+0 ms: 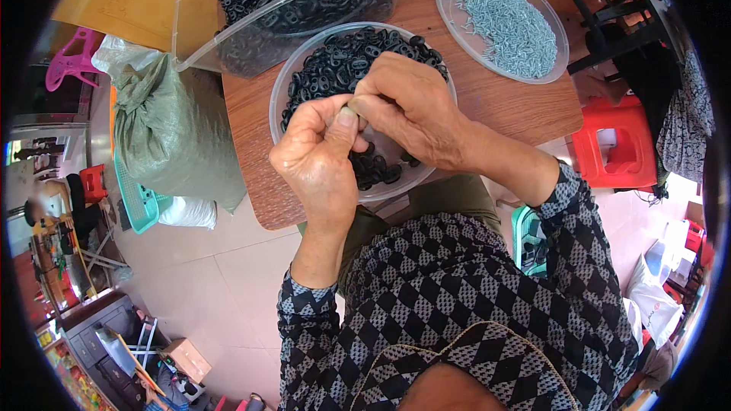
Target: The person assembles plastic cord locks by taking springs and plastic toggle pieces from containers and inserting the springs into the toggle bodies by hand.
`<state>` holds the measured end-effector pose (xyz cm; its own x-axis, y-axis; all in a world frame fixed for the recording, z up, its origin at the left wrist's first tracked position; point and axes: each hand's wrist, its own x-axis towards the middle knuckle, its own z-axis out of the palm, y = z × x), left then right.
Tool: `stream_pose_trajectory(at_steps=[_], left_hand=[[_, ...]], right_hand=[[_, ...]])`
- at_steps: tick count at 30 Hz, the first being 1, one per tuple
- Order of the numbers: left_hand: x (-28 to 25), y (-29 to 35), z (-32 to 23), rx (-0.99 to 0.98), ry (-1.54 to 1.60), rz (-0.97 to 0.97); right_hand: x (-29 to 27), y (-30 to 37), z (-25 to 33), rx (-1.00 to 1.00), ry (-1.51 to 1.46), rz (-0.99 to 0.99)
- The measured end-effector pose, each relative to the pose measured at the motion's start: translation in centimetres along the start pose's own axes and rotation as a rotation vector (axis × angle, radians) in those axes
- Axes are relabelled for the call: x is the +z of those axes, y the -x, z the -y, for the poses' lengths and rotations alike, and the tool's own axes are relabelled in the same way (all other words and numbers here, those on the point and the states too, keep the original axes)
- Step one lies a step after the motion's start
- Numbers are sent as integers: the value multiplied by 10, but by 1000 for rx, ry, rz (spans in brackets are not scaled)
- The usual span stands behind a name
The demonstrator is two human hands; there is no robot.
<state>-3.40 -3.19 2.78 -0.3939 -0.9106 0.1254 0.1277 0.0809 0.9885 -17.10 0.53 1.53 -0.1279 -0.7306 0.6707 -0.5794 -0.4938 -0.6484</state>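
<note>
My left hand [324,148] and my right hand [415,110] meet over a round clear plastic tub [415,177], thumbs and fingertips pinched together. Whatever sits between the fingertips is too small and covered to make out. Small black oval pieces with holes [324,72] heap up at the far side of the tub, and a few more lie at its near side under my hands. Beyond the tub on the right, a round clear lid-like tray [562,49] carries many small silvery screws [510,27].
A rectangular clear bin [196,30] full of similar black pieces stands behind the tub on the wooden table [251,183]. Left of the table slumps a tied green sack [171,129] beside a teal basket [133,198]. A red stool [615,144] stands at right.
</note>
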Motion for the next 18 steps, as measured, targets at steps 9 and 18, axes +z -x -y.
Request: stream_pose_trajectory(at_steps=[9,18], left_hand=[[-7,-3,4,-29,95,-26],[-22,9,12,-64,98,-67]], right_hand=[[-4,-7,-6,-53,30,99],[-9,15,-16,-211,430,408]])
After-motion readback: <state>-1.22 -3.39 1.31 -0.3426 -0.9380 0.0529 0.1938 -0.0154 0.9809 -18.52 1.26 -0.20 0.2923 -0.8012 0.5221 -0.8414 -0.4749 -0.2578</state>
